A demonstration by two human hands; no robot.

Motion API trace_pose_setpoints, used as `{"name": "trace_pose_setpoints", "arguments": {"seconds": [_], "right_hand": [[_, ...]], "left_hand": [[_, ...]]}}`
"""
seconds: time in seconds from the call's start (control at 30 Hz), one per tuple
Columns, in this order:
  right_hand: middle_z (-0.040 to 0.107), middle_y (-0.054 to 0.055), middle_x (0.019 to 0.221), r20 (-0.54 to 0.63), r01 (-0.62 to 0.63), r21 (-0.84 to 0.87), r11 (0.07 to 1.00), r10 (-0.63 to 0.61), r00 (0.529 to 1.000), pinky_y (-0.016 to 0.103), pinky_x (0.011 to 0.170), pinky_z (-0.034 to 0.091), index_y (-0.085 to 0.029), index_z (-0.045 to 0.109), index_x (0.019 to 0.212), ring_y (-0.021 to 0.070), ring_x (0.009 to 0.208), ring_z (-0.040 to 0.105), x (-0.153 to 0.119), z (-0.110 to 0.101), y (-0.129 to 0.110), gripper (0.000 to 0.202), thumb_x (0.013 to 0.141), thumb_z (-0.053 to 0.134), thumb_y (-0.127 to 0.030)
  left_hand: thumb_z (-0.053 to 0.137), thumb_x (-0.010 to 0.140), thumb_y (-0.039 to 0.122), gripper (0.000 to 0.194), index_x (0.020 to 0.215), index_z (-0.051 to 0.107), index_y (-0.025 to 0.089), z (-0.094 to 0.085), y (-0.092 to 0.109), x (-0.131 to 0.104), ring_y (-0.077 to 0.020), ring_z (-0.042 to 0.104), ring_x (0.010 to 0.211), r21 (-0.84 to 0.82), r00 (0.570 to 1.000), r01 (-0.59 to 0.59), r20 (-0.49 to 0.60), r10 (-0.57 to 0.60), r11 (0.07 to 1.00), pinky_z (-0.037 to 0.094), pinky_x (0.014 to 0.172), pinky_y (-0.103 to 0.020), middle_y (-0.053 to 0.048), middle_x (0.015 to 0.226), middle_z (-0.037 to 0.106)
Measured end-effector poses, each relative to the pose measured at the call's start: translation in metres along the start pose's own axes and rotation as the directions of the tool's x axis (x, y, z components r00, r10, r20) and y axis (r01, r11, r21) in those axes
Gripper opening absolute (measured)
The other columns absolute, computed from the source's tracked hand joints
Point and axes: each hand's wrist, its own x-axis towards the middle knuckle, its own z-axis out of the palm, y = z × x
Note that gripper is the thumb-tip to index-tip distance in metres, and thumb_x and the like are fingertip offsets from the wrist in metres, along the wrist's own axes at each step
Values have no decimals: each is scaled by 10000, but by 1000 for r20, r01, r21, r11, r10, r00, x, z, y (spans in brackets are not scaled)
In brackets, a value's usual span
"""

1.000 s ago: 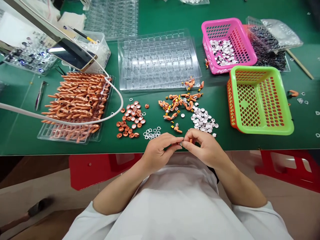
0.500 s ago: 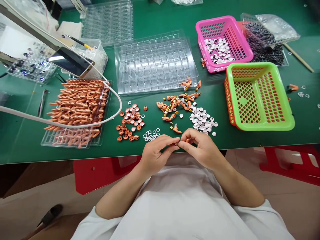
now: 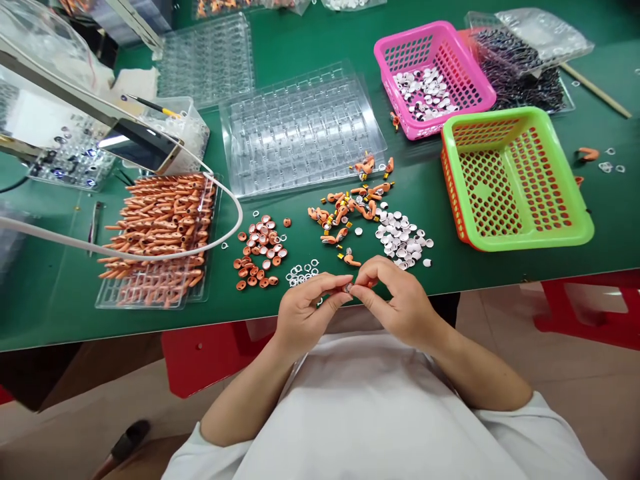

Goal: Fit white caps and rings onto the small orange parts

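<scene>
Fingertips meet at the table's front edge, where my left hand (image 3: 306, 310) and my right hand (image 3: 400, 303) both pinch a small round part (image 3: 347, 288). Fingers cover most of it; a pale, rounded bit shows. Just beyond my left hand lie white rings (image 3: 303, 272) and a group of small orange cups (image 3: 260, 250), some white inside. Past the fingertips are curved orange earbud housings (image 3: 367, 208) with yellow and silvery bits attached. White round caps (image 3: 403, 235) are spread beyond my right hand.
Rows of orange pieces fill a clear tray (image 3: 115, 293) at left, crossed by a white tube (image 3: 240, 213). Clear moulded trays (image 3: 300, 127) lie behind. At right stand a pink basket (image 3: 430, 127) with white caps and a green basket (image 3: 540, 243). A phone (image 3: 140, 147) is at left.
The view has shifted and turned slightly. My hands stay together in a pinch; the small part between them sits at a different angle, with more of its pale side showing.
</scene>
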Motion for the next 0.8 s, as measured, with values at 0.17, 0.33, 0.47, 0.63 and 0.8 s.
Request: {"name": "trace_pose_setpoints", "arguments": {"seconds": [0.17, 0.33, 0.47, 0.63, 0.8], "right_hand": [[559, 29, 821, -53, 177, -50, 983, -179, 982, 349, 757, 476, -240, 515, 869, 184, 797, 537, -3, 1, 4, 91, 926, 509, -169], [575, 28, 822, -70, 273, -123, 954, -283, 957, 379, 790, 485, -249, 529, 912, 199, 822, 561, -5, 0, 9, 95, 900, 547, -157], [582, 26, 840, -51, 172, -35, 984, -174, 983, 346, 786, 486, -239, 550, 929, 177, 808, 559, -5, -2, 8, 57, 912, 552, -184], [624, 22, 891, 50, -56, 170, 984, 48, 998, 293, 752, 487, -230, 596, 949, 151, 801, 570, -6, -4, 5, 49, 910, 566, -239], [604, -4, 797, 31, -174, 214, 961, 171, 985, 255, 685, 466, -220, 602, 863, 127, 720, 553, -6, -3, 3, 35, 878, 610, -250]], "left_hand": [[705, 825, 186, 203, 1017, 753, 229, 2, 2, 0, -149, 675, 775, -24, 999, -51, -12, 51, 998, 544, 708, -238, -34, 872, 749], [707, 819, 158, 223, 1028, 749, 223, 3, 3, 0, -161, 674, 788, -30, 995, -96, -11, 96, 995, 553, 709, -256, -46, 869, 745], [703, 808, 94, 283, 1050, 740, 236, 4, 2, -1, -163, 671, 823, -63, 986, -167, -19, 166, 984, 556, 737, -262, -45, 878, 742], [691, 793, 22, 377, 1098, 712, 242, 6, -2, 1, -152, 659, 811, -81, 963, -268, -13, 268, 960, 550, 742, -271, -38, 883, 730], [697, 777, -5, 380, 1093, 700, 205, 7, -6, 2, -154, 656, 795, -16, 942, -335, -10, 335, 942, 539, 724, -279, -43, 846, 713]]}}
